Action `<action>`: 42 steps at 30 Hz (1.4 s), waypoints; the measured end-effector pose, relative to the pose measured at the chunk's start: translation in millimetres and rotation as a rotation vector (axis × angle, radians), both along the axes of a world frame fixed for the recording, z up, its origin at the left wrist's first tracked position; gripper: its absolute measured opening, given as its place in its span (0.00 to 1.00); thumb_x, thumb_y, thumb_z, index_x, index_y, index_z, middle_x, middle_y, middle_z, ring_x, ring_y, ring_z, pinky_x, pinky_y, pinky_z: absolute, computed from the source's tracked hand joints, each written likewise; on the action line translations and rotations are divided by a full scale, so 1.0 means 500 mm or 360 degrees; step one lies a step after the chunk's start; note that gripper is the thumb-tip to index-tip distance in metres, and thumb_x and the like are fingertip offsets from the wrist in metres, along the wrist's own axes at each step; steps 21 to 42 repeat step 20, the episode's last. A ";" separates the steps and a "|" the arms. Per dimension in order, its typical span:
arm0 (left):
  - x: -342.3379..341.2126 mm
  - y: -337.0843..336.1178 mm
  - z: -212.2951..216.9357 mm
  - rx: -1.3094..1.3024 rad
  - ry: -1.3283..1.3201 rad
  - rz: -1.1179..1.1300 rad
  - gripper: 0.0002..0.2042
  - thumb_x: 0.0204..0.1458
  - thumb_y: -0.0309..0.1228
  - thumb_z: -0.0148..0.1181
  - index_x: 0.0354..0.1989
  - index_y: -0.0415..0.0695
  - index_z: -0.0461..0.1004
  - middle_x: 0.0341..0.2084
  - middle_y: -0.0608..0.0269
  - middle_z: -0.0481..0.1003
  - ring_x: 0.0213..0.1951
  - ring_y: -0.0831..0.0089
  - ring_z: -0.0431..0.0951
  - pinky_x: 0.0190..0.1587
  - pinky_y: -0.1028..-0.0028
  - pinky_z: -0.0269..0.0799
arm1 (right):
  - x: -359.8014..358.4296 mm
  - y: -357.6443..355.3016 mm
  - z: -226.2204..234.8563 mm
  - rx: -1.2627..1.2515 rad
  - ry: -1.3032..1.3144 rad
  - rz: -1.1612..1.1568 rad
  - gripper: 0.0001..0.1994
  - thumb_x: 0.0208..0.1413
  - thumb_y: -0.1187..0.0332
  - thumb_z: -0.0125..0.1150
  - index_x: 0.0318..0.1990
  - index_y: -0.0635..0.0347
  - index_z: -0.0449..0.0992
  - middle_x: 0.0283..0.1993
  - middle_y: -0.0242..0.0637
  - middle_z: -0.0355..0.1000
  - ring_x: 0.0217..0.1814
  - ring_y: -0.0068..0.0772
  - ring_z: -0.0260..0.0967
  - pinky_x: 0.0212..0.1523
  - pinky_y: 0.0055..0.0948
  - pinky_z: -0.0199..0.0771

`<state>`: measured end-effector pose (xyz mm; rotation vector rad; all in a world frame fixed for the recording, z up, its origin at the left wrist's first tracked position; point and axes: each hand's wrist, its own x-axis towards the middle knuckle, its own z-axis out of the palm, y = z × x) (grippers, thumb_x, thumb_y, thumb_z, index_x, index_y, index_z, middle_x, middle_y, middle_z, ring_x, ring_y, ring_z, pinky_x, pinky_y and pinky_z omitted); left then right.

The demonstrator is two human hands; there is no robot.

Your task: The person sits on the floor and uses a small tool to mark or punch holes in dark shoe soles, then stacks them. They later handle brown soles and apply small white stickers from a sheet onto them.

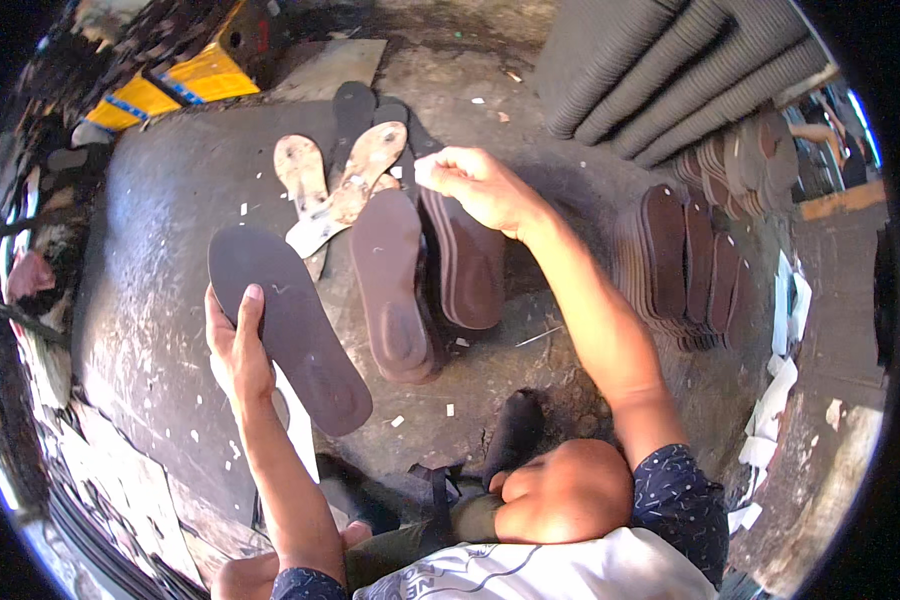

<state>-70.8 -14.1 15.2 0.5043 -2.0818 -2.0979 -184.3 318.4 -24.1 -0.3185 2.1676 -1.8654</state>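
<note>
My left hand (238, 352) grips a dark grey shoe sole (288, 325) by its left edge, thumb on top. The sole is tilted above the floor, with a small light mark on its upper face. Farther right, my right hand (482, 190) is raised over the far end of a stack of brown soles (470, 270). Its fingers are closed; whatever they may pinch is too blurred to make out. Between the hands stands another stack of brown soles (388, 275). Beyond it, pale speckled sole-shaped pieces (368, 165) lie crossed over darker ones (354, 110).
More stacks of brown soles (663, 250) stand on the right. Long rows of black stacked pieces (660, 75) fill the far right corner. A yellow box (210, 75) sits at the far left. White scraps (770, 410) lie along the right side. My knee (575, 490) is near the front.
</note>
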 end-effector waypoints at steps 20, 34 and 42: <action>-0.045 0.041 -0.023 0.0584 0.0245 0.0155 0.25 0.65 0.32 0.63 0.68 0.41 0.67 0.58 0.56 0.76 0.58 0.65 0.78 0.60 0.62 0.76 | 0.005 -0.132 -0.007 -0.0086 0.0076 0.0257 0.28 0.69 0.49 0.63 0.58 0.70 0.75 0.51 0.41 0.81 0.54 0.34 0.78 0.56 0.35 0.79; -0.045 0.041 -0.023 0.0584 0.0245 0.0155 0.25 0.65 0.32 0.63 0.68 0.41 0.67 0.58 0.56 0.76 0.58 0.65 0.78 0.60 0.62 0.76 | 0.005 -0.132 -0.007 -0.0086 0.0076 0.0257 0.28 0.69 0.49 0.63 0.58 0.70 0.75 0.51 0.41 0.81 0.54 0.34 0.78 0.56 0.35 0.79; -0.045 0.041 -0.023 0.0584 0.0245 0.0155 0.25 0.65 0.32 0.63 0.68 0.41 0.67 0.58 0.56 0.76 0.58 0.65 0.78 0.60 0.62 0.76 | 0.005 -0.132 -0.007 -0.0086 0.0076 0.0257 0.28 0.69 0.49 0.63 0.58 0.70 0.75 0.51 0.41 0.81 0.54 0.34 0.78 0.56 0.35 0.79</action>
